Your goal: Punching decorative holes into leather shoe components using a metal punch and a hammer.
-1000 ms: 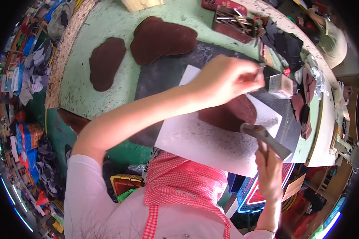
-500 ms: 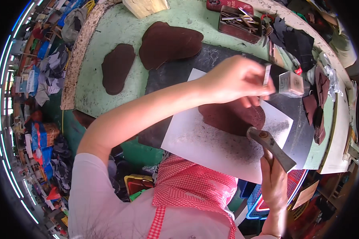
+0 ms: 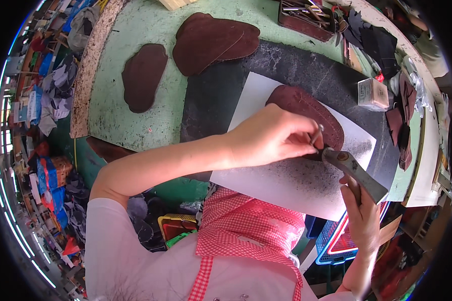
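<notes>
My left hand is over a white board, its thumb and fingers closed round a slim silver metal punch. Under this hand lies a dark brown leather piece with a line of small holes along its curved edge; my fingers hide its near part. In my right hand, at the board's near right edge, is a hammer held by its handle. The round face of its head is close beside the punch, and I cannot tell whether they touch.
Brown leather pieces lie stacked on the green table, with another leather piece to their left. The board rests on a black mat. At right stand a small clear box, dark scraps and a tin of metal tools.
My left hand has come down nearer me with the punch, uncovering the far part of the leather. The hammer has shifted slightly right, and the whole view has shifted a little.
</notes>
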A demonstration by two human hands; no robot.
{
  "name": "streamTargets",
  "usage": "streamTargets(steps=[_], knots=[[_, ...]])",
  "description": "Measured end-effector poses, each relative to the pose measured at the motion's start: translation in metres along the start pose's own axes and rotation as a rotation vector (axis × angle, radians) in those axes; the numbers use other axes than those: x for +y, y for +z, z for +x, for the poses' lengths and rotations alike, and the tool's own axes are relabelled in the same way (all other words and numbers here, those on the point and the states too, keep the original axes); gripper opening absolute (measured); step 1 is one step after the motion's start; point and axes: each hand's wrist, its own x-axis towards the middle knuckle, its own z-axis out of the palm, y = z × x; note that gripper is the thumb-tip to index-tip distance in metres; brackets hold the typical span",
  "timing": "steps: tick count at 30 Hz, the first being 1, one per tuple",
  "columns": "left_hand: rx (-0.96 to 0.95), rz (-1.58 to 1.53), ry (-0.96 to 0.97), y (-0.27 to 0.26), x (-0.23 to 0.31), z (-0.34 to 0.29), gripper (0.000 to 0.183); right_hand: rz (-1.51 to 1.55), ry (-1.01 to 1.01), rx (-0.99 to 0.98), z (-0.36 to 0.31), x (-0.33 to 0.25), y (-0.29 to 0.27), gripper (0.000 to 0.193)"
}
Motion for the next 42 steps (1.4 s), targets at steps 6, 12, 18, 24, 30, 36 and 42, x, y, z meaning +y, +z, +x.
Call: streamTargets(steps=[6,12,18,24,30,36,42], knots=[[0.038,-0.022,0.048,0.0,-0.008,0.0,0.008,0.024,-0.014,0.029,-0.002,0.002,-0.001,0.014],[0.042,0.079,0.111,0.002,-0.008,-0.002,0.01,0.272,-0.165,0.143,-0.013,0.015,-0.017,0.025],[0.145,0.442,0.313,0.015,-0.002,-0.006,0.012,-0.053,-0.552,-0.615,0.001,0.021,-0.095,0.018],[0.037,0.121,0.049,-0.001,-0.006,-0.005,0.014,0.269,-0.225,0.077,-0.018,-0.012,-0.014,0.034],[0.005,0.189,0.085,-0.003,-0.004,-0.005,0.012,0.329,-0.304,0.287,-0.024,-0.018,-0.011,0.049],[0.069,0.644,0.358,0.002,-0.001,-0.014,0.011,-0.192,-0.341,0.136,-0.026,-0.025,-0.01,0.036],[0.045,0.116,0.087,-0.009,-0.008,-0.009,0.01,0.343,-0.27,0.314,-0.02,-0.02,-0.002,0.049]])
